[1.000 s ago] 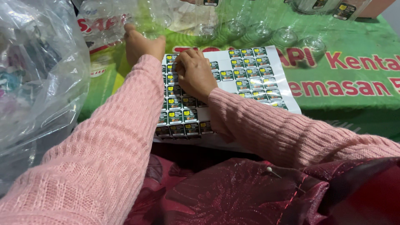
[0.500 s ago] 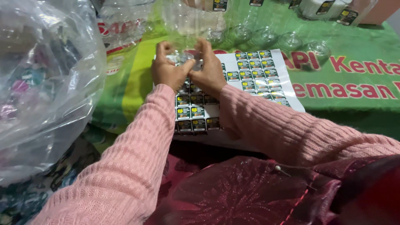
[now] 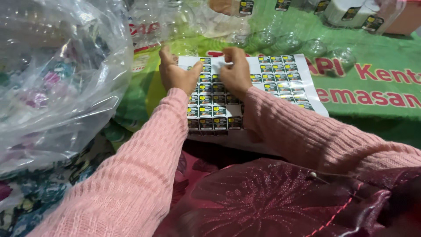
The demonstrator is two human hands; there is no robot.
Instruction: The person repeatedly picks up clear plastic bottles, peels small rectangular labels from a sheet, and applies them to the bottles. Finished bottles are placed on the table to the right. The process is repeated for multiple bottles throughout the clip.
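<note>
A white sticker sheet [image 3: 280,81] with rows of small dark and yellow labels lies on the green printed cloth [image 3: 372,94]. My left hand [image 3: 175,74] grips the sheet's upper left part, thumb pressed on the labels. Close beside it, my right hand [image 3: 236,72] has its fingertips curled and pinching at the top rows near the sheet's middle. Both arms wear pink knitted sleeves. The labels under the hands are hidden.
A large clear plastic bag [image 3: 57,74] full of items bulges at the left. Several clear plastic cups [image 3: 285,41] and labelled jars [image 3: 351,13] stand beyond the sheet. A dark red patterned cloth [image 3: 263,202] covers my lap.
My left hand came back from the cups beyond the sheet onto its upper left part. Both hands have since met at the top rows, and the view shifted slightly.
</note>
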